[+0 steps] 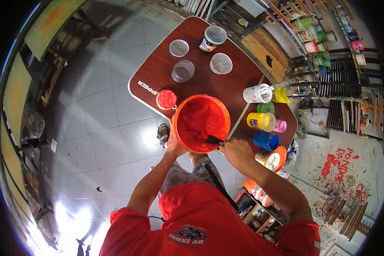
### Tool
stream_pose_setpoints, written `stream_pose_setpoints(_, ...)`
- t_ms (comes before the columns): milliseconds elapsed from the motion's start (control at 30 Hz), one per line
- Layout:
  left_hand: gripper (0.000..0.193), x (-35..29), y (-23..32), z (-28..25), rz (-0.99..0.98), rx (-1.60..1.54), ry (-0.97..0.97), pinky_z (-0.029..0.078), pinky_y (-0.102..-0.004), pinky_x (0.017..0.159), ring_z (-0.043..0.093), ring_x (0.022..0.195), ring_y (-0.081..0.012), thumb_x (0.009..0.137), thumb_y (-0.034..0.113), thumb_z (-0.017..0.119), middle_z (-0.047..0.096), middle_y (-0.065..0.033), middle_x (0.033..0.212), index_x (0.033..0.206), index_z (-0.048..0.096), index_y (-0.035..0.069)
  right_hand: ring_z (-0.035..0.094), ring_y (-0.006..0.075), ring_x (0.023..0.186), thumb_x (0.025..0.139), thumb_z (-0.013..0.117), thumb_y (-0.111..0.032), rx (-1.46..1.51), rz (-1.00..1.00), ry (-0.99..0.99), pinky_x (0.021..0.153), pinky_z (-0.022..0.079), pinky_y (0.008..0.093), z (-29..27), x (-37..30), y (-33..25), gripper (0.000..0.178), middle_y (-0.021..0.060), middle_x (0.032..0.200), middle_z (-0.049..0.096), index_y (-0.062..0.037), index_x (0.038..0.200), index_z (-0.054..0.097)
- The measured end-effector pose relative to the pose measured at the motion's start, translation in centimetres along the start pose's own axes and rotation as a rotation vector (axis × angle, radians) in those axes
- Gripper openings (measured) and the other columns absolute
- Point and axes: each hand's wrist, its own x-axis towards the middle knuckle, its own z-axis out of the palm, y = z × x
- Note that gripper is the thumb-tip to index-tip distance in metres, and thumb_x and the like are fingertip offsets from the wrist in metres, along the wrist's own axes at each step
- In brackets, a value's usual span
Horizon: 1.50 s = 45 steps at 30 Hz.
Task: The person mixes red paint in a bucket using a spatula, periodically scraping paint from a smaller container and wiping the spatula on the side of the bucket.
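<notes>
Left grip [173, 145] on orange tub [200, 123]

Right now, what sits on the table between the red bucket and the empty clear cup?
In the head view, only bare tabletop lies between the red bucket and the clear cup.

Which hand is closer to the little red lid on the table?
Left. The left hand grips the orange bucket just below the red lid; the right hand is across the bucket.

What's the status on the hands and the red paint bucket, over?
Left hand grips the bucket rim. Right hand holds a tool dipped in the red paint. Small red lid sits beside the bucket, jars close right.
</notes>
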Motion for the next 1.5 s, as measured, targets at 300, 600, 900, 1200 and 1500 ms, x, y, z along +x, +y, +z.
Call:
stream_pose_setpoints(300, 0.121, 0.3, 0.1, 0.2, -0.031, -0.049, -0.038, 0.025, -0.0511, 0.124, 0.028, 0.149, -0.0446, 0.063, 0.056, 0.089, 0.029, -0.0259, 0.160, 0.156, 0.032, 0.005, 0.071, 0.0278, 0.079, 0.095, 0.066, -0.039, -0.175, -0.094, 0.294, 0.064, 0.057, 0.0398, 4.5, -0.2, 2.3, 0.039, 0.0115, 0.089, 0.065, -0.0043, 0.112, 0.071)
stream_pose_setpoints(600, 0.121, -1.2, -1.8, 2.4, -0.091, -0.001, -0.066, 0.026, -0.0510, 0.123, 0.026, 0.149, -0.0445, 0.061, 0.057, 0.088, 0.028, -0.0238, 0.161, 0.156, 0.033, 0.006, 0.071, 0.0268, 0.077, 0.093, 0.068, -0.041, -0.161, -0.100, 0.416, 0.061, 0.057, 0.0397, 5.8, 0.1, 3.2, 0.038, 0.0095, 0.086, 0.064, -0.0070, 0.109, 0.073)
stream_pose_setpoints(900, 0.122, -1.1, -1.5, 2.2, -0.069, -0.063, -0.020, 0.025, -0.0510, 0.123, 0.026, 0.149, -0.0446, 0.061, 0.059, 0.088, 0.030, -0.0234, 0.160, 0.157, 0.032, 0.006, 0.070, 0.0316, 0.074, 0.095, 0.067, -0.042, 0.112, -0.150, 0.459, 0.061, 0.056, 0.0446, 5.9, 0.6, 4.9, 0.036, 0.0107, 0.085, 0.068, -0.0067, 0.103, 0.066)
stream_pose_setpoints(1200, 0.129, -1.1, -1.4, 2.2, -0.106, -0.103, -0.011, 0.024, -0.0519, 0.123, 0.024, 0.149, -0.0452, 0.057, 0.063, 0.089, 0.027, -0.0249, 0.160, 0.157, 0.030, 0.006, 0.067, 0.0363, 0.066, 0.089, 0.076, -0.041, 0.261, -0.136, 0.443, 0.056, 0.051, 0.0486, 6.2, 1.6, 5.6, 0.039, 0.0085, 0.075, 0.067, -0.0083, 0.094, 0.056)
stream_pose_setpoints(1500, 0.115, -1.4, -1.9, 2.5, -0.118, -0.044, -0.057, 0.023, -0.0549, 0.122, 0.027, 0.147, -0.0462, 0.064, 0.063, 0.084, 0.032, -0.0246, 0.158, 0.154, 0.038, 0.006, 0.066, 0.0381, 0.063, 0.086, 0.079, -0.043, 0.377, -0.088, 0.388, 0.058, 0.049, 0.0505, 6.2, 2.7, 5.3, 0.044, 0.0091, 0.069, 0.062, -0.0071, 0.089, 0.054)
